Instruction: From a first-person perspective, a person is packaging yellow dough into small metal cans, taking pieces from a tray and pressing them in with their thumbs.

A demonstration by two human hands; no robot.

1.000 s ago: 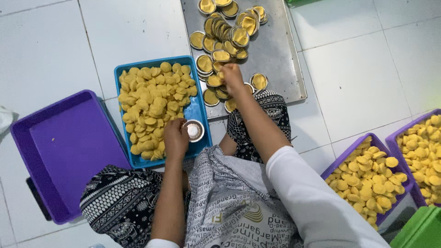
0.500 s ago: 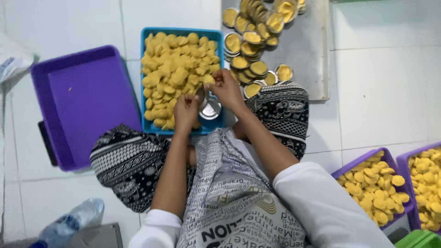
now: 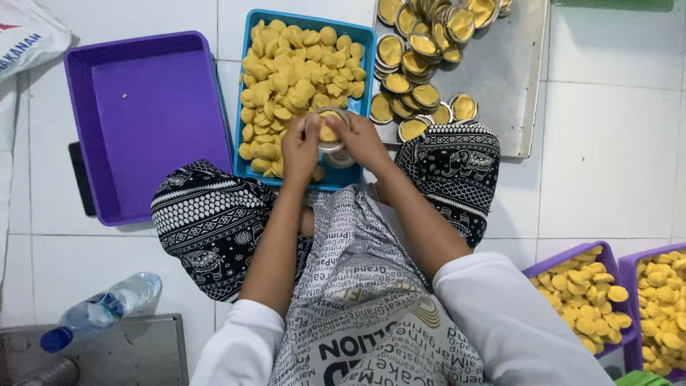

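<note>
Both hands meet over the blue tray (image 3: 244,107): my left hand (image 3: 300,146) and right hand (image 3: 361,141) pinch one small tin (image 3: 329,132) holding a yellow piece. I judge a slipped grip could drop it among the loose pieces.

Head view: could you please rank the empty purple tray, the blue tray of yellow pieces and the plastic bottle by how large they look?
1. Empty purple tray
2. Blue tray, a little smaller
3. Plastic bottle, smallest
</note>
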